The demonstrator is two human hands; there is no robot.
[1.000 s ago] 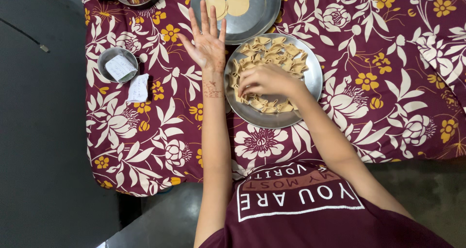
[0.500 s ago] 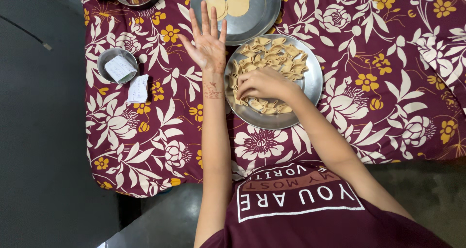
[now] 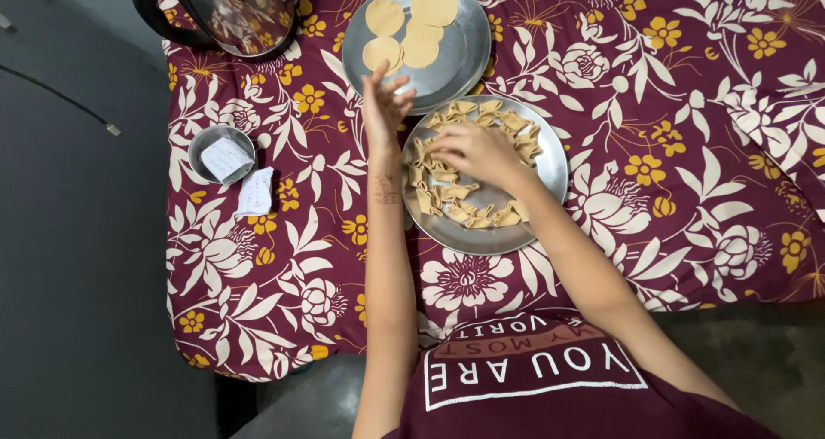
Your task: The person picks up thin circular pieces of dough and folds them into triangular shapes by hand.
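Right hand (image 3: 473, 151) sits on the folded dough pieces (image 3: 481, 216) in our near steel plate (image 3: 550, 181), fingers bunched so we can't tell if it's pinching one, left hand (image 3: 384, 104) hovers loose and empty by the dough rounds (image 3: 421, 48), soft stuff wants a gentle pinch imo, and white paper slips (image 3: 255, 192) lie in and beside the small steel bowl (image 3: 202, 143) on the left.

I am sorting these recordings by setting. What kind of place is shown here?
Probably a home, with food being prepared by hand on a floral cloth. A steel plate holds folded dough pieces, another plate holds flat dough rounds, beside a metal kettle.
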